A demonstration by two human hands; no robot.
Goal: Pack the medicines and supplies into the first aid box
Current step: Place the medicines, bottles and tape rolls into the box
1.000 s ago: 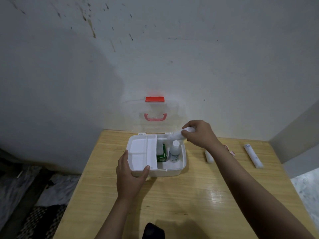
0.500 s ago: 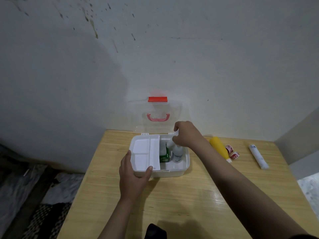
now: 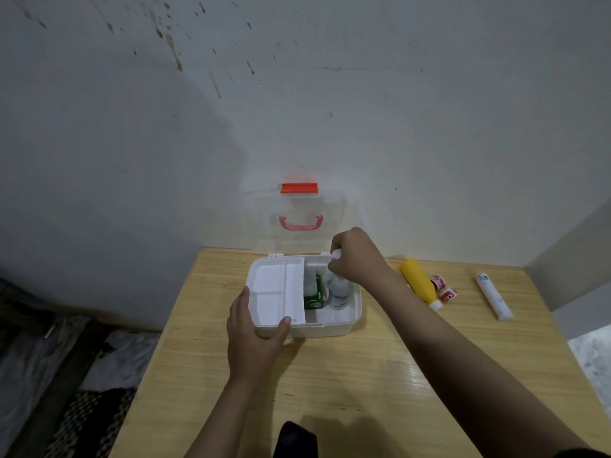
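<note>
The white first aid box (image 3: 330,327) stands open on the wooden table (image 3: 347,375), its clear lid with a red latch (image 3: 299,188) leaning on the wall. A white divided tray (image 3: 276,290) covers the box's left half. My left hand (image 3: 256,337) grips the box's front left corner. My right hand (image 3: 355,256) is closed on a white tube-like item (image 3: 335,255), holding it over the box's back right part. Inside stand a green carton (image 3: 314,295) and a white bottle (image 3: 339,292).
To the right of the box lie a yellow bottle (image 3: 418,282), two small red-and-white rolls (image 3: 443,287) and a long white tube (image 3: 494,295). A grey wall rises right behind the table. A dark object (image 3: 294,439) sits at the near edge.
My right hand has carried the white item from above the box's right rim down and in, over the back right compartment. The left hand has stayed on the box.
</note>
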